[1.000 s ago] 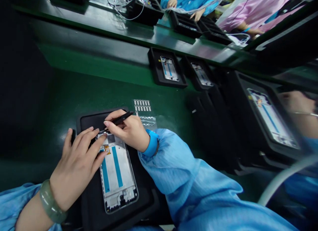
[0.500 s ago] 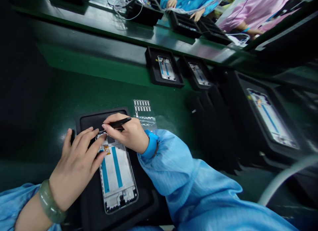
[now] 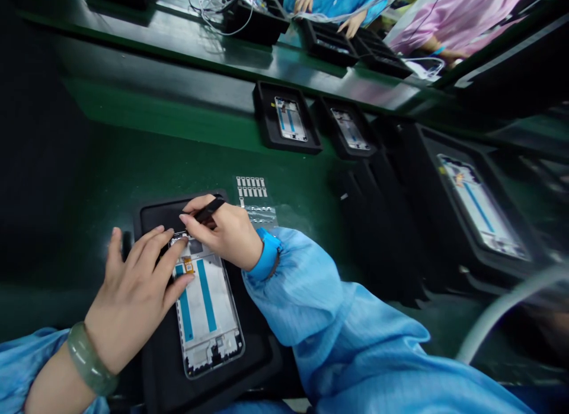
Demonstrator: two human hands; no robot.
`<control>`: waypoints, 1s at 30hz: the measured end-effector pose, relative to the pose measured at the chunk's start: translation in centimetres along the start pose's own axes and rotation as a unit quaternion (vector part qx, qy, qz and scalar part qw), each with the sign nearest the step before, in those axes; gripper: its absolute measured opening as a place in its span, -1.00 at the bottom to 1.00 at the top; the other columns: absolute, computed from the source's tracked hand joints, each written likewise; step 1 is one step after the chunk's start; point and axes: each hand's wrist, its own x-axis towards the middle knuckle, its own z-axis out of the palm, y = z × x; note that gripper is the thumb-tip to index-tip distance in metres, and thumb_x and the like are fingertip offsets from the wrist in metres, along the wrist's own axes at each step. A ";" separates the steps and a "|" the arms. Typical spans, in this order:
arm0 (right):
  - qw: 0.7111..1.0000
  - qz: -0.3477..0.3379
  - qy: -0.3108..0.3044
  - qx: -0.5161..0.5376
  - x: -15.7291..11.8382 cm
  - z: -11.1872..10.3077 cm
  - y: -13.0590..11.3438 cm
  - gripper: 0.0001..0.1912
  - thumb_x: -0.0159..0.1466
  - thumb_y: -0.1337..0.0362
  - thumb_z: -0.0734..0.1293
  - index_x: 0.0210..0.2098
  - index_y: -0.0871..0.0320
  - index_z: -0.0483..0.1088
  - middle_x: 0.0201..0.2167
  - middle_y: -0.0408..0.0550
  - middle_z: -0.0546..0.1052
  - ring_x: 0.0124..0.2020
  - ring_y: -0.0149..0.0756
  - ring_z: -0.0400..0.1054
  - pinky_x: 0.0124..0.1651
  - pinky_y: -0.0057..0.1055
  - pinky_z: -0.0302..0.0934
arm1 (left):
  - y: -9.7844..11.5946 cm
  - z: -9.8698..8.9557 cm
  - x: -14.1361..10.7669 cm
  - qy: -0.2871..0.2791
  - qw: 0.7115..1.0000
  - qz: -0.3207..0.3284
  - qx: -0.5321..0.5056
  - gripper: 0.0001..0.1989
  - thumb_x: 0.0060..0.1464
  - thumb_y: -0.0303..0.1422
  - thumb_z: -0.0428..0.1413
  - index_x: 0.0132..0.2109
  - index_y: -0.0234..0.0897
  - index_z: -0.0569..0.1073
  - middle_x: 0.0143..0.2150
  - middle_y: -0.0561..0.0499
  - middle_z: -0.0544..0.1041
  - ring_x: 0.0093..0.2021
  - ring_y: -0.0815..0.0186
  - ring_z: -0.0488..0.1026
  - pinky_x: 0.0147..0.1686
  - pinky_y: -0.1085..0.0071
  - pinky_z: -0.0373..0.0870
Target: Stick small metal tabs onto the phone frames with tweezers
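Observation:
A silver phone frame (image 3: 217, 307) with two blue strips and a small orange flex piece lies in a black foam tray (image 3: 164, 366). My left hand (image 3: 137, 289) rests over the frame's upper left, fingers spread, fingertips on its top part. My right hand (image 3: 224, 230) pinches a black pen-like tool (image 3: 208, 210) above the frame's top edge; its tip is hidden by the fingers. Just beyond my right hand, a clear sheet of small white labels (image 3: 252, 187) lies on the green table (image 3: 178, 159).
Two black trays (image 3: 267, 132) with phone frames stand at the back. To the right, dark stacked trays (image 3: 427, 236) carry another frame. Across a raised ledge (image 3: 200, 61) are black boxes, white cables and two people. A pale curved tube (image 3: 502, 313) is at lower right.
The black tool in my right hand has tilted and its rear end now points up more. My left thumb has shifted slightly right over the frame. The whole view has moved a little.

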 end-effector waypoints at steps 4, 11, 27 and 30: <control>1.000 -0.010 0.008 0.026 -0.3 -0.2 0.3 -0.87 0.22 0.28 0.27 -0.28 0.22 0.36 -0.44 -0.18 0.48 -0.47 -0.54 0.37 -0.39 -0.63 0.24 | 0.3 0.0 0.0 0.002 1.000 0.003 0.001 -0.59 0.17 -0.20 -0.07 0.10 -0.30 0.29 0.05 -0.20 0.37 0.12 0.05 0.25 0.15 -0.20 -0.12; 0.999 -0.042 0.017 0.009 -0.3 0.2 0.5 -0.87 0.24 0.28 0.24 -0.30 0.21 0.37 -0.41 -0.15 0.49 -0.41 -0.52 0.39 -0.33 -0.61 0.28 | 0.3 0.0 0.2 0.002 1.000 0.001 0.001 -0.61 0.16 -0.22 -0.06 0.07 -0.30 0.31 0.05 -0.20 0.38 0.12 0.06 0.25 0.16 -0.19 -0.12; 0.931 -0.061 -0.224 -0.281 2.9 -3.9 3.9 -0.72 0.32 0.21 0.15 -0.09 0.20 0.35 -0.16 0.03 0.42 -0.15 -0.27 0.31 -0.15 -0.36 0.20 | 0.4 0.3 0.2 0.009 1.000 -0.006 0.001 -0.68 0.17 -0.26 -0.08 0.05 -0.15 0.35 0.05 -0.15 0.39 0.10 0.04 0.27 0.12 -0.27 -0.16; 0.905 -0.048 -0.269 -0.325 4.6 -4.4 5.0 -0.69 0.34 0.17 0.10 -0.09 0.19 0.35 -0.15 0.04 0.40 -0.14 -0.27 0.34 -0.24 -0.42 0.21 | -0.2 0.0 0.1 0.008 0.998 -0.040 -0.055 -0.64 0.18 -0.23 -0.11 0.10 -0.10 0.28 0.15 -0.14 0.28 0.19 0.03 0.16 0.13 -0.27 -0.13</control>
